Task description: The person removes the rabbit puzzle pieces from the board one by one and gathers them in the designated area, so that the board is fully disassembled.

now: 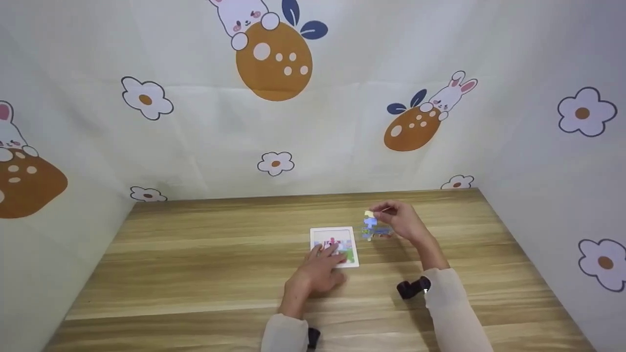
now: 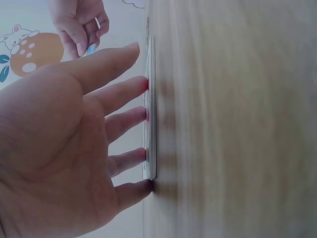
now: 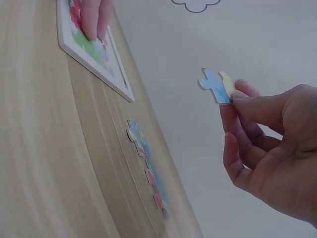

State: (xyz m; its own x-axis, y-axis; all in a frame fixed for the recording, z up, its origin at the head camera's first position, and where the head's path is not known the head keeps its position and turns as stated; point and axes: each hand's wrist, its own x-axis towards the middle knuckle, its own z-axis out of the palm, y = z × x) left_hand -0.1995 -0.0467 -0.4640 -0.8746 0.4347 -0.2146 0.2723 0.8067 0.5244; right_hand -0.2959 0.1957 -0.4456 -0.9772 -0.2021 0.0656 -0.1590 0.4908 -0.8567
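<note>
Left hand (image 1: 318, 271) at lower centre of head view, fingers straight, tips pressing on puzzle board (image 1: 334, 246) lying flat on table (image 1: 205, 259). Right hand (image 1: 403, 222) right of board, raised above table, thumb and forefinger pinching puzzle piece (image 3: 217, 86). Loose pieces (image 1: 374, 231) on table just below right hand, near board.

The setting is a small enclosed tabletop booth, probably a staged recording station rather than a lived-in room. A wood-grain table (image 1: 205, 274) serves as the work surface. Behind it and on both sides of it hang pale fabric backdrops (image 1: 342, 127) printed with cartoon rabbits, orange eggs and flowers.
</note>
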